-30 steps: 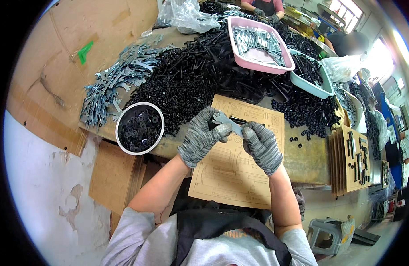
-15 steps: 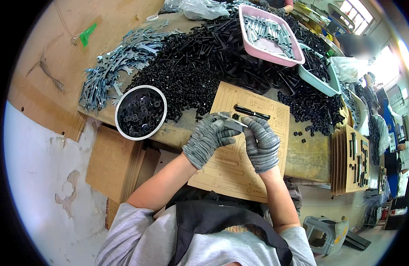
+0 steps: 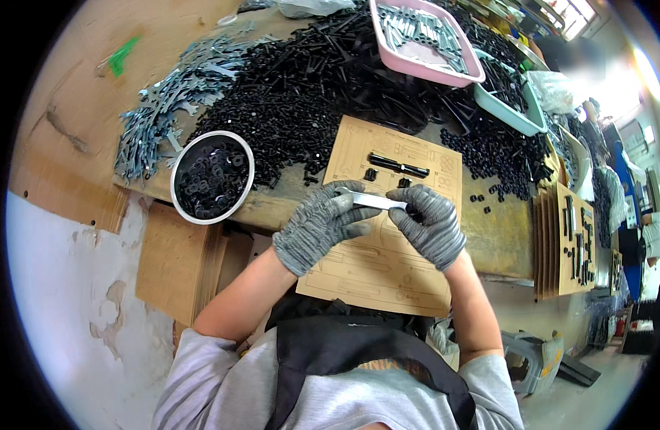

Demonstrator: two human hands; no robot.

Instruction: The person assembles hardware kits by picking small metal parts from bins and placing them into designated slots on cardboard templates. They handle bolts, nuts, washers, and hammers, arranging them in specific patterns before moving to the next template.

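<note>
A flat silver metal wrench (image 3: 374, 201) is held level between my two gloved hands. My left hand (image 3: 317, 228), in a grey knit glove, is closed on its left end. The fingers of my right hand (image 3: 434, 223) pinch the right end and hide it. Beneath the hands lies a brown cardboard sheet (image 3: 408, 283) printed with outlines of hardware. Near its top lie dark rod-shaped parts (image 3: 399, 165) with a short bright section. Small clusters of black pieces (image 3: 371, 174) rest just below them.
A white-rimmed bowl (image 3: 252, 172) of black washers stands left. Beyond are heaps of silver wrenches (image 3: 183, 86) and black bolts (image 3: 269, 118). A pink tray (image 3: 434, 74) holds metal tubes; a pale green tray (image 3: 512, 122) stands beside it. Hardware-loaded cardboard sheets (image 3: 577, 244) stand at right.
The wrench has turned so that its broad bright face shows. Both hands have shifted slightly, and the small black clusters on the sheet are more exposed. The whole view has moved a little.
</note>
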